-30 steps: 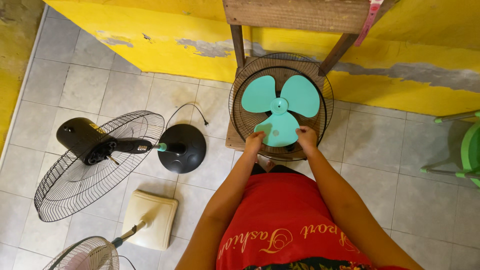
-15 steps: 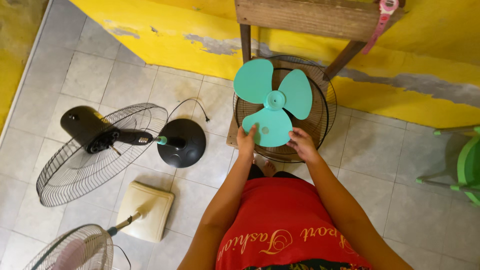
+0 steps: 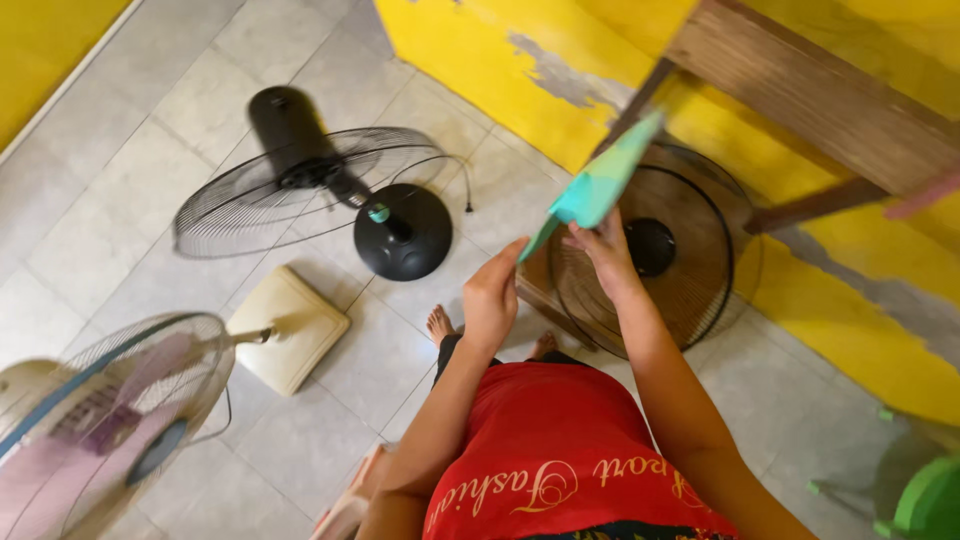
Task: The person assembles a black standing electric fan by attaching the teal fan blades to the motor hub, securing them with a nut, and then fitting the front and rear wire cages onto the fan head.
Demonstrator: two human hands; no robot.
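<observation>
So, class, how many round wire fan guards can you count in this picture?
3: black wire guard lying on the floor tiles, dark wire guard beneath the turquoise blade, pale wire guard bottom left. Others may be hidden.

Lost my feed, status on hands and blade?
Both hands, left, right, hold teal plastic fan blade, tilted edge-on above round black wire guard. Nothing between.

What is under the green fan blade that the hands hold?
Under the blade lies a round black grille with a dark hub, on a wooden base. The hands and blade cover the grille's left edge.
</observation>
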